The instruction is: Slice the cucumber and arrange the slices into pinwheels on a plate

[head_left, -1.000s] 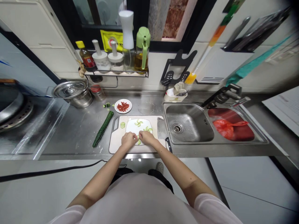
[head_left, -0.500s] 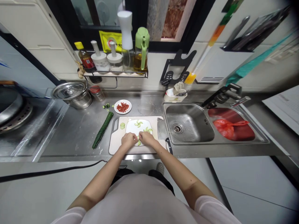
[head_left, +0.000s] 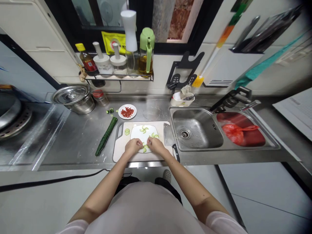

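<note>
Both hands are over the near part of a white square plate (head_left: 136,132) that lies on a cutting board (head_left: 119,148). My left hand (head_left: 133,146) has its fingers pinched at the left of a small cluster of cucumber slices (head_left: 145,149). From the other side, my right hand (head_left: 156,146) pinches close to the same cluster. Whatever is between the fingertips is too small to make out. Another pinwheel of cucumber slices (head_left: 144,130) sits at the plate's far side, and a third, partly covered by my right hand, at its right. More cucumber slices (head_left: 127,131) rest on the board.
A whole cucumber (head_left: 106,136) lies left of the board. Behind it are a small plate of chopped red pieces (head_left: 127,112) and cucumber scraps (head_left: 110,110). A black-handled knife (head_left: 175,152) lies at the board's right, beside the sink (head_left: 197,130). A lidded pot (head_left: 75,99) stands back left.
My right hand has shifted slightly right, widening the gap between the hands. The left hand stays beside the near cluster of slices. The view has moved a little.
</note>
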A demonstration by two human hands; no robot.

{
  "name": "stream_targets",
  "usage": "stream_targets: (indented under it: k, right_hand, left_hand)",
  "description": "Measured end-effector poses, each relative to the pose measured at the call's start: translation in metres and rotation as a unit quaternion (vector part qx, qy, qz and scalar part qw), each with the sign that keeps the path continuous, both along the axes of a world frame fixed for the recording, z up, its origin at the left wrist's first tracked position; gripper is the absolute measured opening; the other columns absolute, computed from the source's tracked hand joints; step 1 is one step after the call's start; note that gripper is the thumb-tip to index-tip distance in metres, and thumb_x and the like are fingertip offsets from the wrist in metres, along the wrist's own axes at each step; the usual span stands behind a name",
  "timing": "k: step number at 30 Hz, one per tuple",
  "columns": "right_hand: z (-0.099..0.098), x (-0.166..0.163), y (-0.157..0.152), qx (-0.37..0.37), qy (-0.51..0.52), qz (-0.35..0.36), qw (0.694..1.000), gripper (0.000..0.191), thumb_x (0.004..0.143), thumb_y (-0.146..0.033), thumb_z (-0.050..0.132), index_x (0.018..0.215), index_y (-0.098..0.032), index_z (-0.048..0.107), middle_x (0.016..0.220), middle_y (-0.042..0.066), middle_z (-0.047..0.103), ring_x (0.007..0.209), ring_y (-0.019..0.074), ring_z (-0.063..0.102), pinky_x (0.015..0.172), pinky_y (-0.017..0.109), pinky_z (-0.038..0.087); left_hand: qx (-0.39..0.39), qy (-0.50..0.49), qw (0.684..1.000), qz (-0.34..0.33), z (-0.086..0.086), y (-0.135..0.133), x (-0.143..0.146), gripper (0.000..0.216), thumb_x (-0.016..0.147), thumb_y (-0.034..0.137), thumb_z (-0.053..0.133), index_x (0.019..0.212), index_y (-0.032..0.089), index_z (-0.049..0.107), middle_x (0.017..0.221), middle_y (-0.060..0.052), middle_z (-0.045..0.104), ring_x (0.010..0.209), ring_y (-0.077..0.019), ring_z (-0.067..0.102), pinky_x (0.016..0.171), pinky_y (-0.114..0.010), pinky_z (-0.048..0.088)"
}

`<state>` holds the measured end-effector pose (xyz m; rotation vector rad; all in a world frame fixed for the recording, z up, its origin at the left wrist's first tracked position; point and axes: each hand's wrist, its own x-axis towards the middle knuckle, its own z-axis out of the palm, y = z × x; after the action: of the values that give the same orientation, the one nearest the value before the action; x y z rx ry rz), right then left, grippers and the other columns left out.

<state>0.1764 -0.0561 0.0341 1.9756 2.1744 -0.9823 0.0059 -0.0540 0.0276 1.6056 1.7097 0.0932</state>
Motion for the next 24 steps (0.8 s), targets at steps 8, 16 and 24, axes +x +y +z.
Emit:
stream_targets:
  k: [8,16,24]
  right_hand:
    - [-0.005,-0.006,-0.001,0.01,-0.029,0.008,1.0,0.015,0.09,-0.029,0.053,0.097,-0.02,0.063,0.094,0.006,0.068,0.088,0.0182,0.058,0.063,0.025,0.029]
    - [-0.005,-0.01,0.0,0.008,-0.037,0.019,0.999,0.011,0.088,-0.028,0.055,0.092,-0.021,0.063,0.092,0.005,0.068,0.086,0.0179,0.058,0.062,0.025,0.03]
    - [-0.005,-0.01,-0.001,0.008,-0.031,0.02,0.999,0.01,0.088,-0.028,0.056,0.091,-0.02,0.062,0.091,0.005,0.068,0.084,0.0171,0.058,0.061,0.025,0.029]
  left_hand:
    - [0.032,0.043,0.999,-0.009,0.001,-0.004,0.005,0.011,0.073,0.033,0.069,0.08,0.025,0.071,0.089,0.001,0.072,0.083,-0.0156,0.062,0.063,-0.023,0.037]
    - [0.043,0.051,0.998,-0.021,0.001,-0.005,0.005,0.01,0.073,0.031,0.069,0.082,0.026,0.07,0.09,0.001,0.071,0.087,-0.0165,0.061,0.066,-0.024,0.039]
    - [0.046,0.057,0.997,-0.029,-0.001,-0.005,0.005,0.011,0.072,0.032,0.068,0.082,0.026,0.07,0.091,0.001,0.072,0.087,-0.0167,0.061,0.063,-0.024,0.036]
